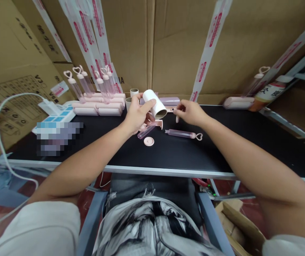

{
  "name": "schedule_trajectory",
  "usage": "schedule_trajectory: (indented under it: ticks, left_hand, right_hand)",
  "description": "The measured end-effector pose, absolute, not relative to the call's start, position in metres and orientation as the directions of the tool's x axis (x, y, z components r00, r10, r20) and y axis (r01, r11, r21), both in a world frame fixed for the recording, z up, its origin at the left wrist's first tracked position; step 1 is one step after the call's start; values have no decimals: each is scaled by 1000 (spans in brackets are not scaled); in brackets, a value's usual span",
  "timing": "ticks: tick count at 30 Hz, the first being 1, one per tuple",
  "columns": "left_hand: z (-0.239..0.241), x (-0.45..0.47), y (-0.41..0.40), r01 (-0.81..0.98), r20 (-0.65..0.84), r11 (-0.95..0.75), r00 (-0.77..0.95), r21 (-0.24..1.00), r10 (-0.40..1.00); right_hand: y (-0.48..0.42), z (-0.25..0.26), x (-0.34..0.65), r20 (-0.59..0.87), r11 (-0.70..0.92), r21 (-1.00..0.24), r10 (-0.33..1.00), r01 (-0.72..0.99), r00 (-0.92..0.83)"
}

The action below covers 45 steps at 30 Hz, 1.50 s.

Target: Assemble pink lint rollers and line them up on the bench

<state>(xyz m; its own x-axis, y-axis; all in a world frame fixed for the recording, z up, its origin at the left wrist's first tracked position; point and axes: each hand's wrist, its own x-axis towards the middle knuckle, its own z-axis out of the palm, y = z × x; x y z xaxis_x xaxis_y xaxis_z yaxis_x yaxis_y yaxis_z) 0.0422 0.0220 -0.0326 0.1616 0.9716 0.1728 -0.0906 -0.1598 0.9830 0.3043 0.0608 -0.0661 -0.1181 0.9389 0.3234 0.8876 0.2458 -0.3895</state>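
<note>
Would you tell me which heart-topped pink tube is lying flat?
The tube by the right hand; the others stand upright at the back.

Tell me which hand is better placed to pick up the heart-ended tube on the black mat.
Probably right. The right hand sits just behind the tube, while the left hand is busy holding the white roll, farther off.

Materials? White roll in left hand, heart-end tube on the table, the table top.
White roll in the left hand: matte, seemingly wound paper; brownish hollow core, likely cardboard.
Heart-end tube: glossy see-through pink plastic; the dark top shows through it.
Black table top: matte, maybe rubber or felt mat; pale metal-looking front edge.
The right hand pinches a small pink piece, likely plastic.
</note>
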Motion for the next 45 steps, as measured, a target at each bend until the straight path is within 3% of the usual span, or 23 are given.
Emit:
schedule_trajectory:
  ticks: [2, 7, 10, 15, 17, 20, 23, 26, 29, 31, 36, 40, 45]
  left_hand:
    - [-33, 42, 22, -91, 171, -157, 166, 983, 971]
    - [-34, 42, 23, -84, 193, -182, 160, 980, 968]
    - [-33, 42, 22, -86, 203, -191, 161, 978, 966]
    - [-31, 43, 18, -99, 187, -172, 176, 980, 966]
    - [-31, 43, 17, -102, 189, -173, 174, 980, 966]
    - [-31, 43, 17, -119, 193, -175, 166, 977, 967]
    - [-31, 42, 18, -128, 172, -153, 157, 980, 973]
    - [-30, 43, 18, -150, 146, -123, 156, 981, 977]
    - [-29, 45, 15, -190, 124, -91, 166, 978, 978]
    - [-28, 47, 12, -220, 113, -72, 178, 973, 978]
    - [-27, 51, 4, -246, 81, -24, 227, 969, 971]
    - [-28, 52, 3, -266, 64, 18, 298, 964, 952]
    - [-30, 53, 1, -297, 57, 61, 373, 953, 926]
  right_hand:
    - [61, -69, 304, 345, 261, -373, 930, 891, -128]
    - [60, -73, 304, 225, 414, -189, 901, 890, -371]
    - [56, -67, 311, 206, 363, -172, 922, 916, -327]
    - [52, -56, 328, -37, 249, -136, 966, 959, -256]
    - [51, -56, 331, -71, 242, -156, 964, 958, -256]
    - [51, -57, 332, 2, 292, -243, 954, 925, -301]
    - [49, -60, 328, 192, 319, -441, 947, 839, -259]
    - [43, -58, 317, 343, 336, -720, 933, 608, -110]
    - [24, -50, 298, 455, 446, -833, 889, 327, -52]
    - [5, -44, 285, 575, 562, -782, 817, 270, -33]
    - [-31, -40, 262, 797, 738, -476, 592, 477, -120]
    - [-28, -52, 255, 858, 773, -278, 467, 570, -215]
    - [-14, -61, 254, 868, 764, -123, 392, 633, -304]
